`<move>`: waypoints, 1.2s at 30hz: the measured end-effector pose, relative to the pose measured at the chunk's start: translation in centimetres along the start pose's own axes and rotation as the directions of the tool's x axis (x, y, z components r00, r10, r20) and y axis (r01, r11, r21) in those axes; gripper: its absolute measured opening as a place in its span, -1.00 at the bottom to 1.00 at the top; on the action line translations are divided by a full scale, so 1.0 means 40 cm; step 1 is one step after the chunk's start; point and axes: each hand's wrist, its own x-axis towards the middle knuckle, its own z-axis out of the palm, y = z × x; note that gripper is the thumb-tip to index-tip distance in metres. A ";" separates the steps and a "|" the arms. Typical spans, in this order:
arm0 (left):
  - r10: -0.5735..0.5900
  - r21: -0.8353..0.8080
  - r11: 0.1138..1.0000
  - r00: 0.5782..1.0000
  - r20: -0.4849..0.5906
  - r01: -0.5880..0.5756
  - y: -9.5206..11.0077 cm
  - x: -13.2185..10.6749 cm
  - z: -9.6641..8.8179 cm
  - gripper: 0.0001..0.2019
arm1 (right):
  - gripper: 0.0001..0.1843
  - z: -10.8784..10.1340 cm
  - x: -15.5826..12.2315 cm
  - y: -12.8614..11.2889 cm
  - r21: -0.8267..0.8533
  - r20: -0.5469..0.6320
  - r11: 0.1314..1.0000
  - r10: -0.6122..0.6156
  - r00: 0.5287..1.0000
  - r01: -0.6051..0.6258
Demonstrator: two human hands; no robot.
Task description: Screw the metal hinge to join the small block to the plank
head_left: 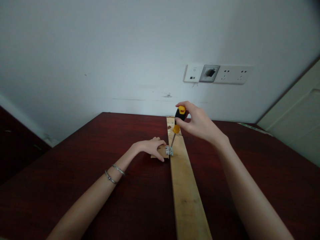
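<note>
My right hand (pixel 197 121) is closed around the black and yellow handle of a screwdriver (pixel 176 129). The shaft points down, with its tip at a small metal hinge (pixel 171 151). One leaf of that hinge lies on a long pale wooden plank (pixel 186 186), the other on a short wooden piece (pixel 162 151) butted against the plank's left side. My left hand (pixel 153 148) grips the short piece, thumb on the near side and fingers over the far side. Any screw under the tip is too small to make out.
The dark red table (pixel 130 133) reaches back to a white wall (pixel 125 60). Wall sockets (pixel 233 74) and a switch panel (pixel 209 73) sit above its right half. A flat strip (pixel 255 129) lies at the back right, near a pale door (pixel 297 110).
</note>
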 end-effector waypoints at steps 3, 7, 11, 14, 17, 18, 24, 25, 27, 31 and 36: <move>-0.001 -0.002 1.000 1.000 0.003 0.001 0.002 -0.002 -0.002 -0.18 | -0.59 0.002 0.001 0.004 -0.050 -0.015 0.999 0.016 1.000 -0.017; -0.002 0.001 1.000 1.000 0.005 0.002 0.001 -0.003 -0.002 -0.17 | -0.63 -0.002 0.002 0.010 -0.038 -0.016 0.999 0.011 1.000 -0.011; 0.005 -0.004 1.000 1.000 0.003 -0.005 0.000 -0.002 -0.001 -0.16 | -0.56 -0.006 0.001 0.005 0.022 0.010 1.000 -0.014 1.000 0.014; 0.004 -0.004 1.000 1.000 0.004 -0.004 0.002 -0.004 -0.003 -0.17 | -0.56 -0.006 -0.002 -0.005 -0.046 0.014 0.999 -0.009 1.000 0.010; -0.004 -0.005 1.000 1.000 0.005 0.004 0.006 -0.005 -0.005 -0.17 | -0.52 -0.006 -0.003 -0.010 -0.146 0.025 0.989 0.023 0.999 -0.019; -0.007 -0.003 1.000 1.000 0.006 0.007 0.006 -0.005 -0.005 -0.17 | -0.51 -0.005 -0.002 -0.009 -0.164 0.029 0.986 0.030 0.999 -0.025; -0.005 0.004 1.000 1.000 0.012 0.005 0.005 -0.003 -0.004 -0.15 | -0.53 -0.006 0.000 0.003 -0.055 0.033 0.998 -0.002 0.999 0.004; -0.004 0.005 1.000 1.000 0.010 0.004 0.005 -0.003 -0.004 -0.15 | -0.50 -0.006 0.000 0.002 -0.038 0.038 0.999 -0.005 0.999 0.006; -0.005 0.010 1.000 1.000 0.011 0.004 0.007 -0.004 -0.005 -0.15 | -0.47 -0.006 -0.003 -0.004 -0.046 0.049 0.999 -0.004 0.999 0.007; -0.003 0.013 1.000 1.000 0.007 0.003 0.010 -0.006 -0.007 -0.17 | -0.46 -0.002 -0.006 -0.016 -0.150 0.040 0.989 0.024 0.999 -0.018; -0.006 0.005 1.000 1.000 0.007 0.006 0.007 -0.006 -0.006 -0.16 | -0.52 0.003 -0.001 -0.003 -0.115 0.008 0.993 0.035 0.999 -0.034</move>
